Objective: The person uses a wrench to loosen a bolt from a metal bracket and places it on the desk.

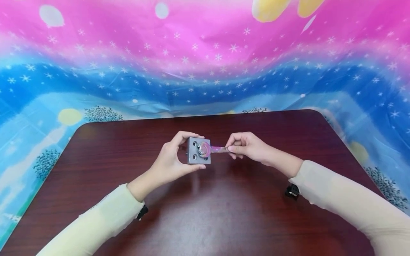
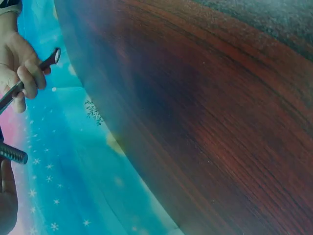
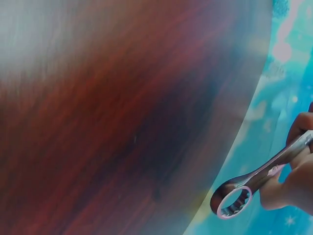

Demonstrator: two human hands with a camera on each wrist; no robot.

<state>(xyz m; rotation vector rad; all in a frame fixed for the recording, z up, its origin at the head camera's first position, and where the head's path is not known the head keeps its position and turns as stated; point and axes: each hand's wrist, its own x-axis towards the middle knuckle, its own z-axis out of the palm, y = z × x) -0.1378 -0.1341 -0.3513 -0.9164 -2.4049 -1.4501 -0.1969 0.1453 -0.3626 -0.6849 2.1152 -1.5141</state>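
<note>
Above the table, my left hand (image 1: 168, 160) holds a grey metal block (image 1: 194, 150) by its upper and lower edges, fingers on top and thumb below. Several holes show in the block's face, and a hex bolt (image 1: 202, 149) sits in its middle. The bolt's threaded shank (image 2: 13, 153) sticks out at the back. My right hand (image 1: 248, 146) pinches a combination wrench (image 1: 219, 149) by its handle. One wrench end is at the bolt head; the ring end (image 3: 234, 201) extends free past my right hand. How closely the wrench fits the head cannot be made out.
A dark red-brown wooden table (image 1: 224, 213) with rounded far corners lies beneath both hands. Behind and beside it hangs a pink and blue cloth (image 1: 205, 53) with snowflakes. Black straps (image 1: 292, 191) show at the sleeve cuffs.
</note>
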